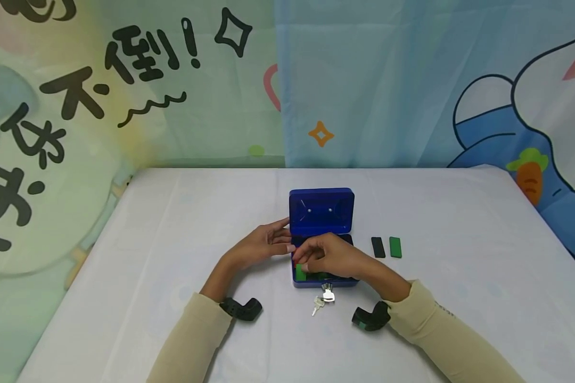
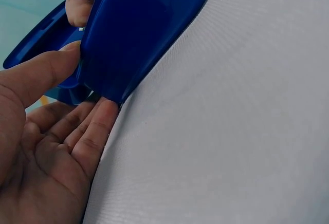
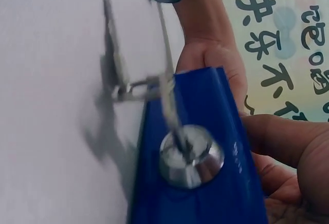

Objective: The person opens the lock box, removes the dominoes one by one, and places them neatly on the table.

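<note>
A blue cash box (image 1: pixel 326 284) stands on the table with its lid (image 1: pixel 321 211) raised. My left hand (image 1: pixel 259 246) rests against the box's left side, fingers fairly straight; in the left wrist view its thumb (image 2: pixel 56 70) touches the rim. My right hand (image 1: pixel 333 256) reaches into the box with curled fingers and pinches a green block (image 1: pixel 300 273) near the left wall. A bit of red shows by those fingertips, its shape hidden. Keys (image 1: pixel 318 304) hang from the front lock (image 3: pixel 191 156), blurred in the right wrist view.
To the right of the box, a black block (image 1: pixel 378 247) and another green block (image 1: pixel 395 247) lie on the white-covered table (image 1: pixel 196 213). Printed curtains (image 1: pixel 364 80) hang behind the table's back edge. Each wrist wears a dark device (image 1: pixel 241 309).
</note>
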{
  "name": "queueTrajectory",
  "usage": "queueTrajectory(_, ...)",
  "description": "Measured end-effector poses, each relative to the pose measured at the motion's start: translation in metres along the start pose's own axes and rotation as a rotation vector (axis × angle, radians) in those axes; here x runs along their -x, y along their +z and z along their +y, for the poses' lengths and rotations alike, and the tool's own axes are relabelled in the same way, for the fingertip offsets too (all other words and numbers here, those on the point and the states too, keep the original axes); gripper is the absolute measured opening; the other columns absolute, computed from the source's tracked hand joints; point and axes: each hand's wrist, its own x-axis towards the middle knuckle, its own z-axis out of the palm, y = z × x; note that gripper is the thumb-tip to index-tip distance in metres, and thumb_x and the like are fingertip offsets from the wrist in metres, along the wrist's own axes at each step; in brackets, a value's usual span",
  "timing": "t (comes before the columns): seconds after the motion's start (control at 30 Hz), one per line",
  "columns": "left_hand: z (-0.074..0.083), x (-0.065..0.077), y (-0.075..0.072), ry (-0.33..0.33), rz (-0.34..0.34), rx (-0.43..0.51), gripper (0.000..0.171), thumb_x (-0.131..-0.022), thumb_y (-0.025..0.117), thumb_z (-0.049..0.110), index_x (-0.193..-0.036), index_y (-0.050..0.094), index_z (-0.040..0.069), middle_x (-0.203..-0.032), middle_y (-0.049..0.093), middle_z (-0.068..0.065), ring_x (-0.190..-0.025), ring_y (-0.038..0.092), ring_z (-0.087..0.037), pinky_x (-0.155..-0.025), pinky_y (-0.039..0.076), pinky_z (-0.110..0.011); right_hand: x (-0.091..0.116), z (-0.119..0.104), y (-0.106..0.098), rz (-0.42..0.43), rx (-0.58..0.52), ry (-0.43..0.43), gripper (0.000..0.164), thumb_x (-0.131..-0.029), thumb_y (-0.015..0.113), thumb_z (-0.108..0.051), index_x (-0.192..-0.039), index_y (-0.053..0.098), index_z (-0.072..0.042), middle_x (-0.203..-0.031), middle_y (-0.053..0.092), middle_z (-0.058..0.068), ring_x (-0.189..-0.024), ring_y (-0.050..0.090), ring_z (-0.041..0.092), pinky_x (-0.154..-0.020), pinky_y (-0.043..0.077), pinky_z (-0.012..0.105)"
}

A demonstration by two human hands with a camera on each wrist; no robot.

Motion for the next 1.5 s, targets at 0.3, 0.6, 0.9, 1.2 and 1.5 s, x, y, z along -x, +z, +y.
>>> queueTrajectory(0.3, 0.001, 0.001, 0.0, -0.003, 0.0, 0.01, 0.074, -0.093, 0.065, 0.011, -0.154, 0.022, 0.004, -0.138, 0.052, -0.016, -0.128, 0.05, -0.024, -0.104, 0.04, -0.032, 0.001, -0.001, 0.004, 0.009, 0.032, 0.019, 0.016, -0.088, 0.07, -0.003, -0.103, 0.07, -0.001, -0.096, 0.069, 0.004, -0.087, 0.065, 0.018, -0.079, 0.055, 0.03)
queueTrajectory(0.6, 0.001, 0.001, 0.0, -0.01, 0.0, -0.006, 0.075, -0.093, 0.066, 0.013, -0.154, 0.023, 0.007, -0.138, 0.053, -0.013, -0.127, 0.05, -0.021, -0.105, 0.039, -0.033, 0.003, -0.001, 0.007, 0.03, 0.083, -0.019, 0.014, -0.089, 0.069, -0.005, -0.102, 0.074, -0.005, -0.097, 0.071, 0.001, -0.089, 0.065, 0.016, -0.082, 0.054, 0.032)
queueTrajectory(0.9, 0.003, 0.001, 0.001, -0.021, 0.009, -0.018, 0.075, -0.093, 0.068, 0.015, -0.154, 0.025, 0.01, -0.138, 0.054, -0.012, -0.128, 0.049, -0.022, -0.106, 0.038, -0.035, 0.009, -0.003, 0.004, 0.096, 0.113, -0.077, 0.017, -0.092, 0.065, -0.003, -0.105, 0.075, -0.005, -0.104, 0.071, 0.002, -0.091, 0.063, 0.016, -0.079, 0.054, 0.031)
queueTrajectory(1.2, 0.005, 0.002, 0.0, -0.025, 0.016, -0.032, 0.075, -0.093, 0.066, 0.016, -0.154, 0.024, 0.007, -0.139, 0.052, -0.013, -0.128, 0.05, -0.022, -0.106, 0.039, -0.034, 0.011, 0.001, -0.001, 0.192, 0.019, -0.033, 0.021, -0.094, 0.064, -0.008, -0.113, 0.072, -0.003, -0.103, 0.069, 0.009, -0.078, 0.067, 0.017, -0.07, 0.057, 0.031)
queueTrajectory(1.5, 0.002, 0.001, 0.001, -0.027, 0.005, -0.002, 0.075, -0.093, 0.067, 0.016, -0.155, 0.025, 0.01, -0.139, 0.053, -0.012, -0.128, 0.05, -0.021, -0.105, 0.039, -0.033, 0.021, 0.002, -0.011, 0.321, 0.028, 0.046, 0.022, -0.097, 0.062, -0.01, -0.115, 0.072, -0.005, -0.113, 0.068, 0.011, -0.087, 0.066, 0.019, -0.08, 0.056, 0.033)
